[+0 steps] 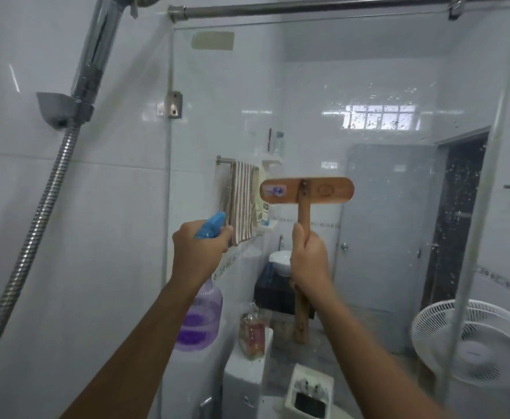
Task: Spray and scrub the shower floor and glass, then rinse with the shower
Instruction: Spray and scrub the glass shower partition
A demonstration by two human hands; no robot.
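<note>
Left hand [201, 246]: curled round the bottle [201, 319], nozzle [216, 220] toward the glass [398, 71], likely to spray.
Right hand [309, 261]: curled round the brush [303, 216], head [306, 191] up near glass, likely to scrub.

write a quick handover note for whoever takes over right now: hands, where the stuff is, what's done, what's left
Left hand grips the spray bottle by its blue trigger head, nozzle pointing at the glass panel.
Right hand grips the wooden brush by its handle, head up at the glass; whether it touches is unclear.
Shower handset sits in its wall holder, upper left.
Done: droplets speckle the glass, so some spraying seems done.
Left: scrub the glass, spray and scrub the shower floor (not in view), then rinse.
</note>
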